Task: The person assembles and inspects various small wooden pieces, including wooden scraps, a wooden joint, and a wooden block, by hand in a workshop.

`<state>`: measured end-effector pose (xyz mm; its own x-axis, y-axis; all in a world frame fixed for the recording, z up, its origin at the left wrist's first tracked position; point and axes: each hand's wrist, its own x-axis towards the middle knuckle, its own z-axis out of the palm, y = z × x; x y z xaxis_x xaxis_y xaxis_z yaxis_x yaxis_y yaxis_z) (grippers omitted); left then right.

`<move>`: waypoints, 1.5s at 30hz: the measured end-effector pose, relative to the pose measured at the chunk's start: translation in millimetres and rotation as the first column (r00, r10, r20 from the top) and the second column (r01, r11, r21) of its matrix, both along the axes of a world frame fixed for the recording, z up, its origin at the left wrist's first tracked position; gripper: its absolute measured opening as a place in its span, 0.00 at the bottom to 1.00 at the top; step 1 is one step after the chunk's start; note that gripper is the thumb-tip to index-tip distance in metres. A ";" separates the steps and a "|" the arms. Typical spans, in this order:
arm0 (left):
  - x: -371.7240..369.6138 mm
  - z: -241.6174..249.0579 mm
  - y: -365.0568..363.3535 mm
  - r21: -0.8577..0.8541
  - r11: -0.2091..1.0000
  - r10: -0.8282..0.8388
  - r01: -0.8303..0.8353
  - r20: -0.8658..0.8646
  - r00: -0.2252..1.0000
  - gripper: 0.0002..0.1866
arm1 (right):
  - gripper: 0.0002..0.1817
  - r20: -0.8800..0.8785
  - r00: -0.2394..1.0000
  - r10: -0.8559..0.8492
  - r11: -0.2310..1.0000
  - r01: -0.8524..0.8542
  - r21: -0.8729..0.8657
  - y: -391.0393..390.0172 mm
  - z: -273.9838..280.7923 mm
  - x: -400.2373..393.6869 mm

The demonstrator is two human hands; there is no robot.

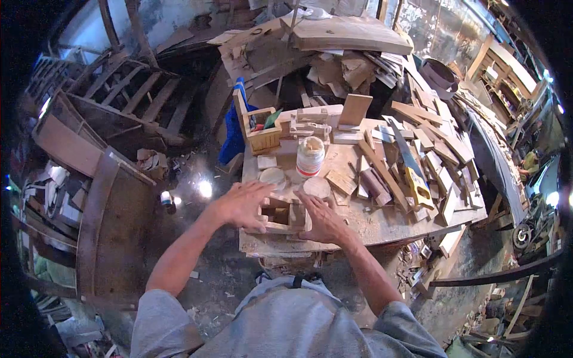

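A small wooden box frame (280, 228) with an open, dark hollow sits at the near edge of the workbench, between my hands. My left hand (243, 204) spans its left side, fingers toward the far edge and thumb near the front. My right hand (323, 221) grips the right side in a similar way, fingers pointing forward. Just beyond stands an open jar (310, 158) with a whitish, crusted rim. Two round pale discs, a left disc (273, 176) and a right disc (317, 187), lie near my fingertips.
A handsaw (407, 156) with a yellow handle rests on wood offcuts at the right of the workbench (370, 230). A slatted wooden box (262, 138) stands at the back left, beside blue cloth (230, 134). An upright board (356, 110) stands behind. Scraps litter the floor.
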<state>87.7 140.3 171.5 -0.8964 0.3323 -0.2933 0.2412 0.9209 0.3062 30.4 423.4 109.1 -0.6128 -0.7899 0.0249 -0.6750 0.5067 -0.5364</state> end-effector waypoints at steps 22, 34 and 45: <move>12.0 -25.1 -34.5 0.313 0.948 0.111 -0.063 -0.141 0.984 0.63 | 0.69 0.012 0.999 -0.033 0.999 0.032 0.030 -7.3 19.0 5.6; 178.5 -130.0 -55.8 0.690 0.085 0.892 -0.719 0.270 0.364 0.21 | 0.10 0.273 0.544 -0.794 0.478 0.835 -0.274 87.2 -30.5 85.9; 153.6 -70.3 45.0 0.736 0.469 0.360 -0.489 0.347 0.866 0.06 | 0.11 0.107 0.428 -0.898 0.377 0.870 -0.318 90.0 -35.4 115.8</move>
<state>241.3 185.3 101.2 -0.9690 0.0702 -0.2370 -0.2100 0.2715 0.9392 146.2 513.5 73.7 -0.9431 0.2582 0.2094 0.0205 0.6737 -0.7387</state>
